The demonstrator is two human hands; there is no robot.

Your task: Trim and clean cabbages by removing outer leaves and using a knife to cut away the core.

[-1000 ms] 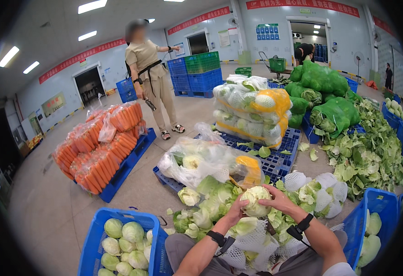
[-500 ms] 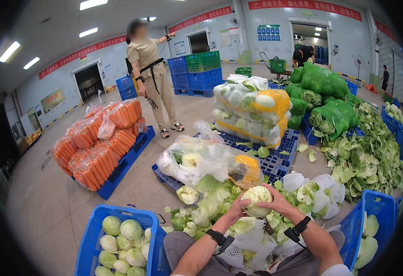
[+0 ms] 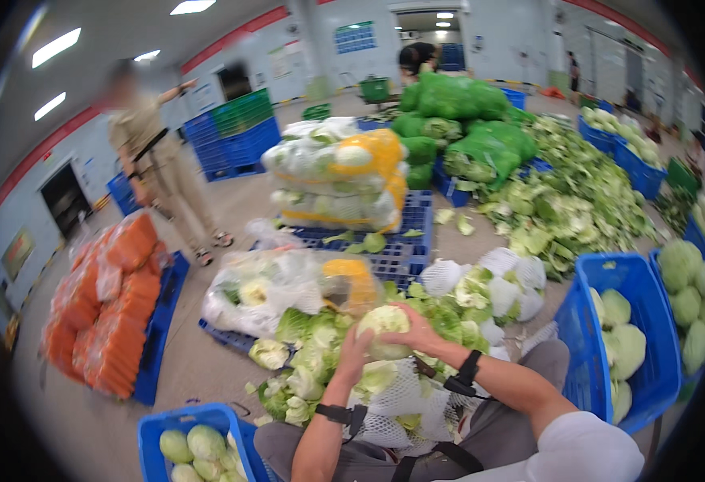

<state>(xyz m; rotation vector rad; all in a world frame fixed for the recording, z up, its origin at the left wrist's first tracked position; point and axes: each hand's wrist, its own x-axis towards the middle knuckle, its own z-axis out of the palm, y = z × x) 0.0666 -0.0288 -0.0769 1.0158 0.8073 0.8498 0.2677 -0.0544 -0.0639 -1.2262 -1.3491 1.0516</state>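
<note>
Both hands [image 3: 385, 341] around one cabbage [image 3: 382, 321] — touching.

Leafy produce, foam netting, plastic crates and film

A pale, waxy-leaved cabbage [image 3: 383, 323] was gripped between the bare left hand [image 3: 353, 351] and right hand [image 3: 418, 331], above white foam mesh netting [image 3: 401, 394] that looked soft and matt. The blue crate [image 3: 590, 337] was made of hard moulded plastic with a slight sheen, as was the slatted blue pallet [image 3: 393, 259]. Clear, crinkled glossy plastic film was wrapped over the bagged cabbages [image 3: 276, 289], and the carrot sacks [image 3: 103, 297] were seen in shiny orange film. A smooth, dull grey concrete floor [image 3: 208, 361] was shown beneath.
</note>
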